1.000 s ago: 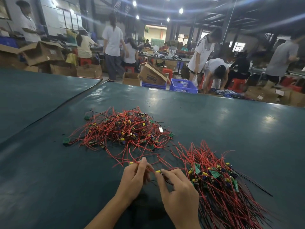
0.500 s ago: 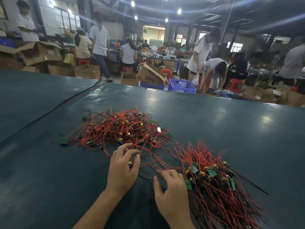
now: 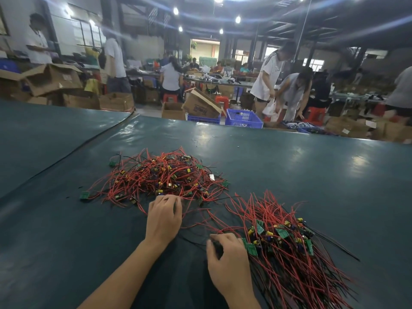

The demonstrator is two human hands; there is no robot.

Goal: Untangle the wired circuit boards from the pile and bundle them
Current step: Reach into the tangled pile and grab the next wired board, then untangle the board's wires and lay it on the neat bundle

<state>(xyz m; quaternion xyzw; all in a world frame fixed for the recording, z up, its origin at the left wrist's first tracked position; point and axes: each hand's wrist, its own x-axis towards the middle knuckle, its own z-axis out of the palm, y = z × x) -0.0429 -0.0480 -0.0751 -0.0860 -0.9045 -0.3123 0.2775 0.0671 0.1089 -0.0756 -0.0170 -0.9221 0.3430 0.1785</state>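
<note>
A tangled pile of wired circuit boards [image 3: 165, 177], red and black wires with small green boards and yellow parts, lies on the dark green table [image 3: 312, 175]. My left hand [image 3: 164, 218] reaches into the pile's near edge, its fingers curled down over red wires; the fingertips are hidden. To the right lies a straighter bundle of wired boards [image 3: 287, 248], boards at the top and wires trailing toward me. My right hand [image 3: 228, 259] sits at the bundle's left edge, thumb and curled fingers pinching a black wire beside a green board [image 3: 252, 249].
A loose green board [image 3: 84, 195] lies at the pile's left end. A seam in the table cover [image 3: 66, 157] runs diagonally at the left. Beyond the far edge stand cardboard boxes [image 3: 200, 105], a blue crate [image 3: 244, 118] and several people.
My left hand has moved forward from beside the right hand into the pile's near edge. My right hand has shifted right to the bundle's left edge.
</note>
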